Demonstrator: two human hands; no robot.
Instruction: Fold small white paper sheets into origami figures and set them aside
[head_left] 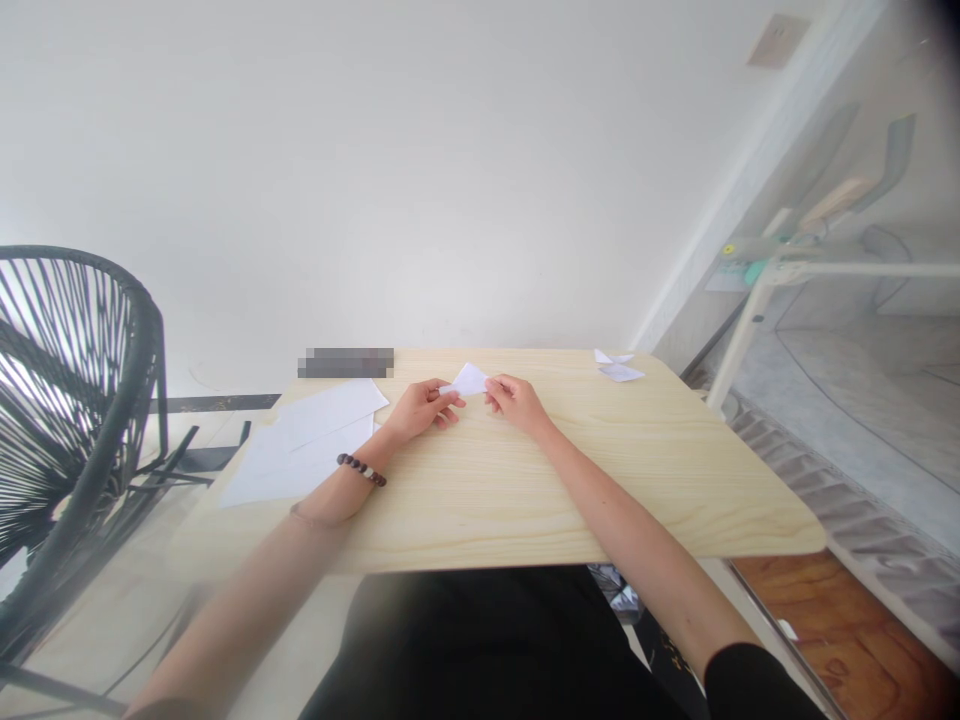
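Observation:
A small piece of folded white paper (470,380), peaked at the top, is held over the middle of the table between both hands. My left hand (425,408), with a dark bead bracelet at the wrist, pinches its left end. The paper's right end sits between the thumb and fingers of my right hand (514,402). Fingers cover both ends, so the folds there are hidden. White paper sheets (300,455) lie partly overlapping on the table, left of my left forearm. Folded paper pieces (621,373) rest near the far right corner.
The pale wooden table (465,520) stands against a white wall (450,180). A blurred-out patch (346,363) covers something at its far left edge. To the left is a dark woven chair (142,330); a white metal frame (739,350) stands beyond the right side.

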